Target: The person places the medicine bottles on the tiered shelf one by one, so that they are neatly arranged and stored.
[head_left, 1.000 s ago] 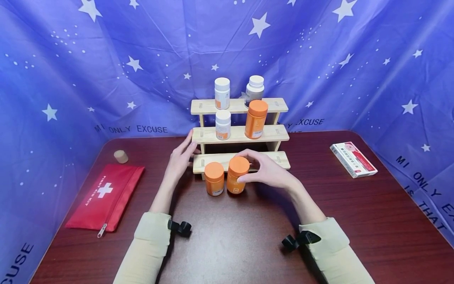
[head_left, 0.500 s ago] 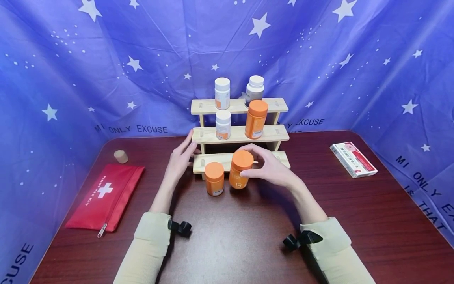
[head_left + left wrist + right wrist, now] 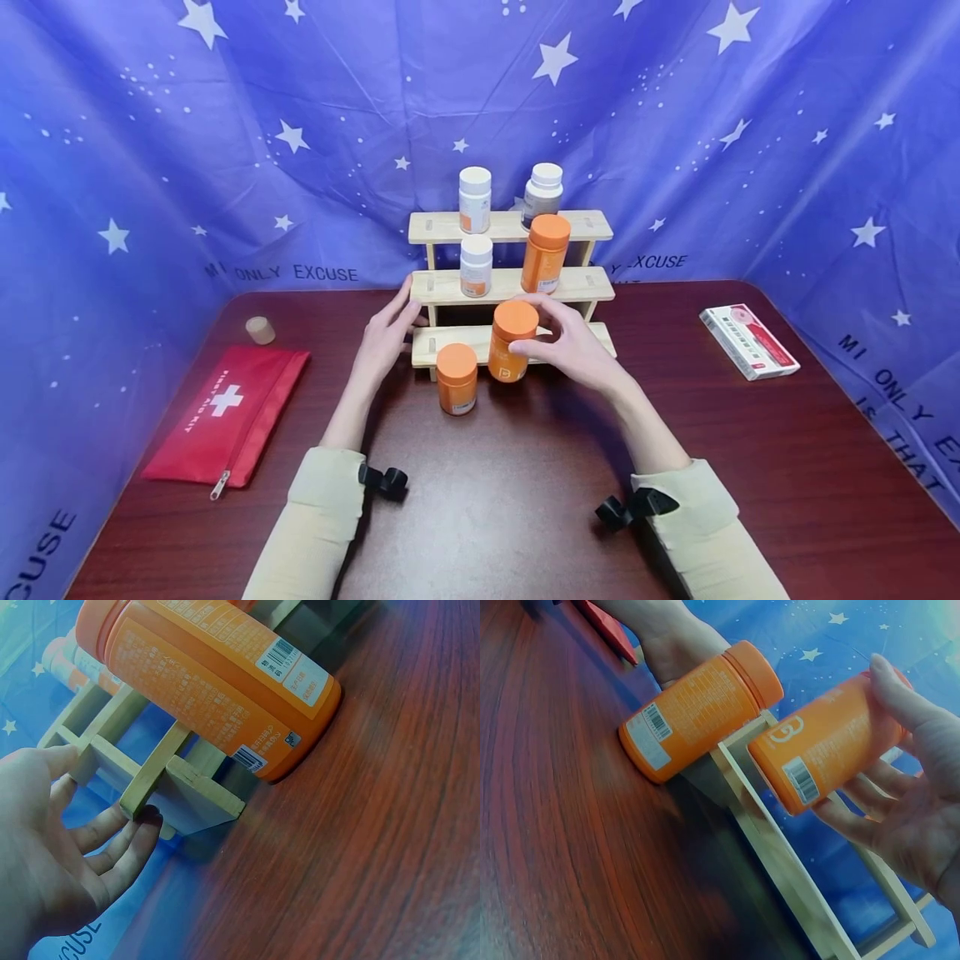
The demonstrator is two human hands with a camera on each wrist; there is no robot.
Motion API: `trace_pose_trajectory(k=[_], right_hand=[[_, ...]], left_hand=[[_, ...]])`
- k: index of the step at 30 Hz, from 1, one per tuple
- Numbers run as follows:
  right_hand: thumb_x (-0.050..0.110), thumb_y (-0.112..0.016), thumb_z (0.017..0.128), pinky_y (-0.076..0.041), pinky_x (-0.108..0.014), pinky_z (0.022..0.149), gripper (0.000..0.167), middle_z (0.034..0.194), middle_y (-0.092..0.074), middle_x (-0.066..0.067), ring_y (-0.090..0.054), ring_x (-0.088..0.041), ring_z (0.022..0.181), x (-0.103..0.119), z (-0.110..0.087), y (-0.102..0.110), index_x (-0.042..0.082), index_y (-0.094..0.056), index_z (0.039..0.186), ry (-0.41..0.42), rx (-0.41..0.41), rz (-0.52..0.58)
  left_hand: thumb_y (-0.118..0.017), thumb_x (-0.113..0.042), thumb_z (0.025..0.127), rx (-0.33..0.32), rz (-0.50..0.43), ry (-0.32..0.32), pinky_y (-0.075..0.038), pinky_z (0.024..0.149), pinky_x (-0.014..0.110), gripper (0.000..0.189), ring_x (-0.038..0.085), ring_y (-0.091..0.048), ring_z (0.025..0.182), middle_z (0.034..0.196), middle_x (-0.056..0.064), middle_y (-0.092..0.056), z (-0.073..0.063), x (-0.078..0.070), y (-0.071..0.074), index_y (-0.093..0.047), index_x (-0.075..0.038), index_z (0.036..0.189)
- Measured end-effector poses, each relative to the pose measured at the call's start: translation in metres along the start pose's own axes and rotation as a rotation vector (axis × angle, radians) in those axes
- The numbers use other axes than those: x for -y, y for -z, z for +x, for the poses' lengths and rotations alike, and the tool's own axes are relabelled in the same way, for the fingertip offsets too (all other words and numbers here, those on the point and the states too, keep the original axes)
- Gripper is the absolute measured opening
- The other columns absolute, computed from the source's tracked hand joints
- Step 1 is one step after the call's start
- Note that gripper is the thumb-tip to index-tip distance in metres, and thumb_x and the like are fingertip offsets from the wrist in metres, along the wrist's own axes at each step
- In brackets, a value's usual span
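Note:
My right hand [image 3: 573, 346] grips an orange pill bottle [image 3: 506, 367] between thumb and fingers. That bottle is off the table, in front of the lowest tier of a wooden three-tier shelf [image 3: 588, 286]. In the right wrist view, thumb and fingers lie on opposite sides of the bottle [image 3: 825, 746]. A second orange pill bottle [image 3: 457, 392] stands upright on the table, just left of it. My left hand [image 3: 381, 342] touches the shelf's left end with its fingertips; in the left wrist view the fingers [image 3: 124, 862] are loosely bent at the plank ends.
White pill bottles [image 3: 476, 200] stand on the top and middle tiers, with a taller orange bottle [image 3: 546, 258] on the middle one. A red first aid pouch [image 3: 240, 408] and a small wooden cylinder [image 3: 260, 331] lie left. A medicine box [image 3: 750, 342] lies right.
My right hand has lifted the orange pill bottle from the table and moved it up and forward to the lowest tier's front. My left hand stays at the shelf's end.

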State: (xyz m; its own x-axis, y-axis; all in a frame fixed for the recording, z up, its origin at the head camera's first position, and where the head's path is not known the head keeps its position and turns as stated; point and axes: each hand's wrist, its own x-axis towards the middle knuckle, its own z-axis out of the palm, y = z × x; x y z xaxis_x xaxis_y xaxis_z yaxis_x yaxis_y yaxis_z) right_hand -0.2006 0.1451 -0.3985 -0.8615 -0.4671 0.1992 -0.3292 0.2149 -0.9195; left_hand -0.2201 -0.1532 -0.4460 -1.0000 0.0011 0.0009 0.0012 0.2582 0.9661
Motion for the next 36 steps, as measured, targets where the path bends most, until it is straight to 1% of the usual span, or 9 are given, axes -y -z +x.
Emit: trace_pose_trajectory(k=[4,7,10,13,16,19,23,29,36], right_hand=[[0.008,-0.079,0.09,-0.057,-0.036,0.103,0.056,0.132,-0.064,-0.009,-0.065,-0.017,0.114,0.002,0.005,-0.004,0.011,-0.057,0.142,0.02,-0.043,-0.024],[0.009,-0.08,0.089,-0.058,-0.036,0.101,0.056,0.132,-0.065,-0.009,-0.066,-0.019,0.113,0.003,0.01,-0.007,0.011,-0.058,0.141,0.037,-0.072,-0.048],[0.011,-0.081,0.089,-0.057,-0.033,0.101,0.055,0.13,-0.066,-0.008,-0.066,-0.018,0.113,0.003,0.015,-0.012,0.013,-0.06,0.139,0.048,-0.095,-0.073],[0.013,-0.082,0.088,-0.056,-0.029,0.099,0.053,0.128,-0.067,-0.007,-0.066,-0.018,0.111,0.002,0.021,-0.018,0.014,-0.062,0.137,0.052,-0.115,-0.089],[0.012,-0.083,0.087,-0.056,-0.029,0.096,0.054,0.127,-0.068,-0.009,-0.067,-0.02,0.109,0.002,0.026,-0.024,0.012,-0.062,0.137,0.048,-0.13,-0.068],[0.011,-0.083,0.086,-0.057,-0.03,0.094,0.055,0.127,-0.068,-0.009,-0.068,-0.022,0.108,0.002,0.029,-0.029,0.012,-0.062,0.138,0.041,-0.138,-0.046],[0.012,-0.084,0.086,-0.057,-0.029,0.093,0.055,0.127,-0.068,-0.009,-0.068,-0.022,0.107,0.0,0.032,-0.033,0.013,-0.063,0.137,0.043,-0.141,-0.041],[0.01,-0.085,0.085,-0.055,-0.026,0.09,0.055,0.124,-0.068,-0.009,-0.067,-0.02,0.103,-0.004,0.035,-0.037,0.012,-0.064,0.136,0.055,-0.151,-0.052],[0.008,-0.085,0.084,-0.056,-0.025,0.092,0.056,0.123,-0.068,-0.011,-0.067,-0.017,0.103,-0.006,0.038,-0.043,0.01,-0.063,0.136,0.074,-0.146,-0.033]], left_hand=[[-0.049,-0.053,0.106,0.007,0.001,0.014,-0.062,0.075,0.028,0.052,0.03,-0.067,0.108,0.123,0.026,-0.07,0.001,0.0,0.0,-0.031,-0.054,0.154],[-0.048,-0.048,0.108,0.017,-0.008,0.029,-0.062,0.076,0.03,0.052,0.033,-0.066,0.109,0.124,0.027,-0.07,-0.001,-0.004,0.0,-0.03,-0.049,0.157],[-0.047,-0.041,0.109,0.029,-0.004,0.039,-0.063,0.077,0.033,0.054,0.035,-0.066,0.11,0.124,0.029,-0.069,-0.007,-0.016,0.0,-0.029,-0.042,0.16],[-0.046,-0.037,0.11,0.032,0.015,0.044,-0.063,0.079,0.034,0.055,0.036,-0.066,0.111,0.125,0.03,-0.068,-0.016,-0.03,0.001,-0.028,-0.035,0.162],[-0.046,-0.037,0.11,0.033,0.027,0.041,-0.063,0.08,0.032,0.055,0.035,-0.067,0.111,0.127,0.031,-0.067,-0.021,-0.037,0.001,-0.028,-0.032,0.162],[-0.047,-0.046,0.108,0.022,0.025,0.028,-0.062,0.078,0.03,0.055,0.033,-0.067,0.112,0.127,0.028,-0.068,-0.012,-0.022,-0.001,-0.028,-0.041,0.16],[-0.049,-0.057,0.104,0.006,0.015,0.008,-0.062,0.076,0.029,0.052,0.031,-0.067,0.111,0.124,0.024,-0.071,0.0,-0.001,-0.003,-0.031,-0.055,0.154],[-0.049,-0.058,0.104,0.001,0.01,0.001,-0.062,0.075,0.03,0.053,0.031,-0.068,0.109,0.122,0.023,-0.072,0.001,-0.001,-0.003,-0.032,-0.055,0.154],[-0.05,-0.054,0.105,0.005,-0.01,0.029,-0.062,0.076,0.03,0.052,0.031,-0.067,0.111,0.124,0.024,-0.07,0.002,0.001,-0.001,-0.031,-0.055,0.154]])
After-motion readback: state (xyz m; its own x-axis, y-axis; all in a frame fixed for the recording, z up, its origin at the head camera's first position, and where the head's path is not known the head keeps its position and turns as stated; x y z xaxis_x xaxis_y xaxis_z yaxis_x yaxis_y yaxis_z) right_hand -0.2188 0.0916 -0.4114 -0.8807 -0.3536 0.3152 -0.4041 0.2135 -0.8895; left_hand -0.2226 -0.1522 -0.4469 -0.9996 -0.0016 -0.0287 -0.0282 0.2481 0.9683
